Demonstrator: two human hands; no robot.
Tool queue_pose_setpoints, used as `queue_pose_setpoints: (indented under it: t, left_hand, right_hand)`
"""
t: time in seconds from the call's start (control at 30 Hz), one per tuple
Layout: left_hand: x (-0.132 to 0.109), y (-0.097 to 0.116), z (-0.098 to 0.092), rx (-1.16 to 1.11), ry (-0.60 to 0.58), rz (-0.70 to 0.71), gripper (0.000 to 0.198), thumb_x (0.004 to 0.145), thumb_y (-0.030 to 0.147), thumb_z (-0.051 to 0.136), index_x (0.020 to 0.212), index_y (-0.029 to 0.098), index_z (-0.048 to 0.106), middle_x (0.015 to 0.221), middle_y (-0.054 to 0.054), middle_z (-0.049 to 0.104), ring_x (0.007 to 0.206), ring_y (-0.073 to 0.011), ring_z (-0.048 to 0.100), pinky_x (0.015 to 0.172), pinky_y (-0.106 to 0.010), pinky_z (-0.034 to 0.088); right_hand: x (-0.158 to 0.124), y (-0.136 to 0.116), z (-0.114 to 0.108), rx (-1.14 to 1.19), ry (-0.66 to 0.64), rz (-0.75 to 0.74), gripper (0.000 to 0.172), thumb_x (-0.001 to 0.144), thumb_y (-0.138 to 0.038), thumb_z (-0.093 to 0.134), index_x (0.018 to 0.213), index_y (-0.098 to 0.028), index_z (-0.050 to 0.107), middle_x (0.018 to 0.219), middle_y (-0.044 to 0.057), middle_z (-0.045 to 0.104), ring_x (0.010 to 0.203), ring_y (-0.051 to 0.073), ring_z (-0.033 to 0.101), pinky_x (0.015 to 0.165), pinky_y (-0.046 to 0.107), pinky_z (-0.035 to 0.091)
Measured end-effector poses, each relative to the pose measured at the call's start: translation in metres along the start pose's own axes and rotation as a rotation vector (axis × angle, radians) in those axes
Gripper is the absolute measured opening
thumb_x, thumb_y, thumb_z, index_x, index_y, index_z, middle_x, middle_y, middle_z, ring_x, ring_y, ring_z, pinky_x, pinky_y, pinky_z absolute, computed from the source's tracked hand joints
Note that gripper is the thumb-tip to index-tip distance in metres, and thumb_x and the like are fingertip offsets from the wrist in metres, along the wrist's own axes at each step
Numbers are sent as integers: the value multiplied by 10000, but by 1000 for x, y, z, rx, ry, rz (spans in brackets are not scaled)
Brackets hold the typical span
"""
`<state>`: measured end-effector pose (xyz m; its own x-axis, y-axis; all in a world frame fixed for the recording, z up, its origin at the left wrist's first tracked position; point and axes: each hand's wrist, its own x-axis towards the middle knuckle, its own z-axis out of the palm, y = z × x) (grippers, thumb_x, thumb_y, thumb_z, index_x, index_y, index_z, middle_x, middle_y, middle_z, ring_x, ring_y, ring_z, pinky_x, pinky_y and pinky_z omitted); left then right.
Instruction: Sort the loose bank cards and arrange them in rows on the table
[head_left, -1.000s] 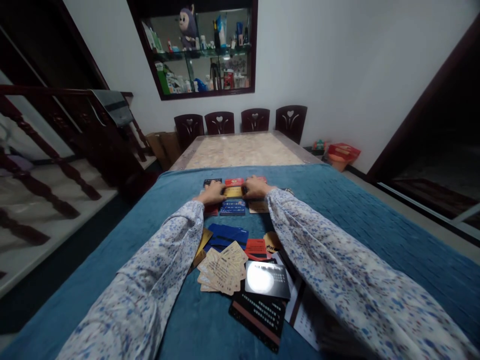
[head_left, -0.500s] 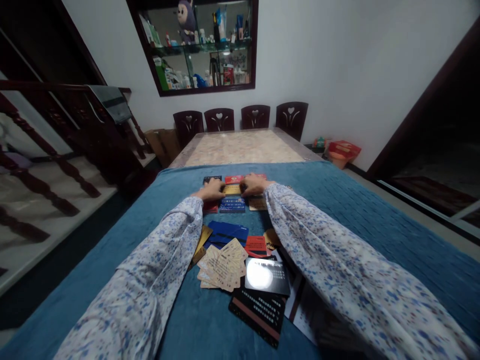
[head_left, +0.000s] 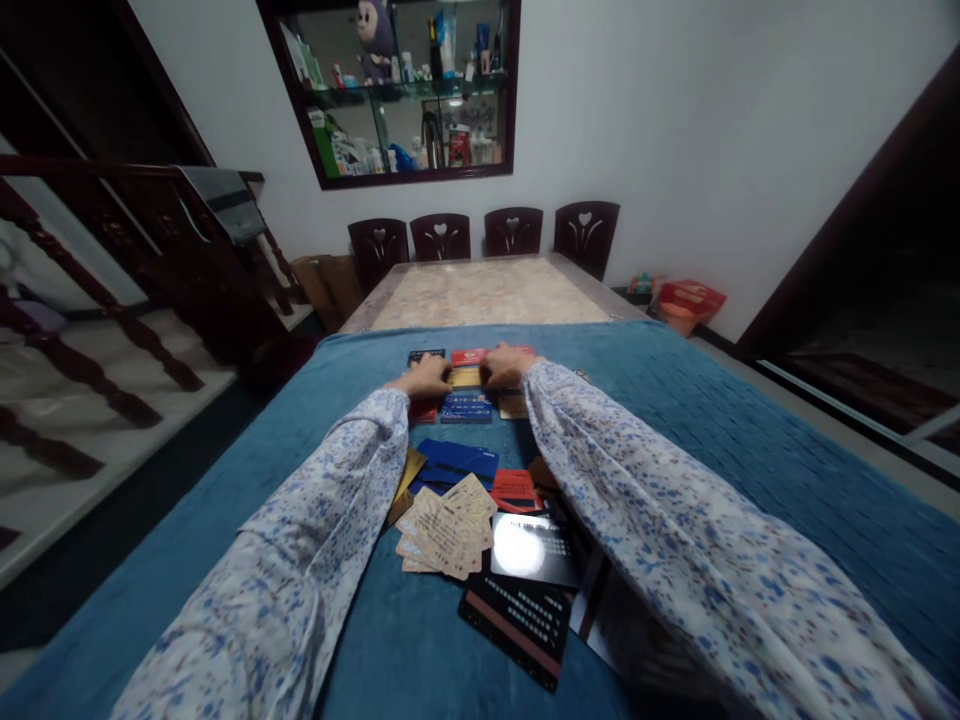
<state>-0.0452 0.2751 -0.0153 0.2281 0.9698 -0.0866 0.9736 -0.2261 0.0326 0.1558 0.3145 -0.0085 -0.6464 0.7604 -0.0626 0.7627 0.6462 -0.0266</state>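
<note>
A gold card [head_left: 465, 377] lies in the middle of cards laid out in rows on the blue cloth. My left hand [head_left: 426, 377] has its curled fingers at the card's left edge, and my right hand [head_left: 505, 368] grips the right edge. Just nearer to me is a blue card [head_left: 466, 407], with a red card [head_left: 425, 413] partly under my left hand and a tan card [head_left: 513, 408] below my right. Behind my hands are a black card [head_left: 426, 356] and a red card with white marks [head_left: 469, 356]; another red one is mostly covered by my right hand.
Closer to me lie a fan of beige cards [head_left: 446, 530], overlapping blue cards [head_left: 457, 465], an orange-red card [head_left: 514, 488], a shiny dark card [head_left: 531, 550] and a black striped card [head_left: 516, 625]. The blue cloth [head_left: 720, 420] covers the table's near part. Several chairs [head_left: 513, 234] stand beyond.
Both hands stay at the gold card's two ends, with almost no movement. The view has shifted very slightly, and my right sleeve covers a little more of the cards beneath it.
</note>
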Motion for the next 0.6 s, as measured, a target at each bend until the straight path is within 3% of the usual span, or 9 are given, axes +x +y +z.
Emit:
queue_pose_setpoints:
  t: [0.4, 0.6]
  left_hand:
    - [-4, 0, -1, -23, 9, 19, 424, 797, 272, 659, 1212, 196, 705, 1299, -126, 669, 1336, -364, 482, 1123, -504, 429]
    - [-6, 0, -1, -23, 17, 25, 495, 811, 295, 661, 1293, 185, 668, 1365, -137, 634, 1331, -361, 484, 1118, -484, 429]
  right_hand:
    - [-8, -4, -5, -95, -28, -11, 303, 813, -345, 714, 1060, -203, 817, 1114, 109, 785, 1164, 310, 635, 931, 332, 486]
    - [-4, -1, -2, -96, -22, -15, 330, 781, -376, 745, 1059, -211, 813, 1092, 97, 789, 1102, 281, 664, 969, 326, 470]
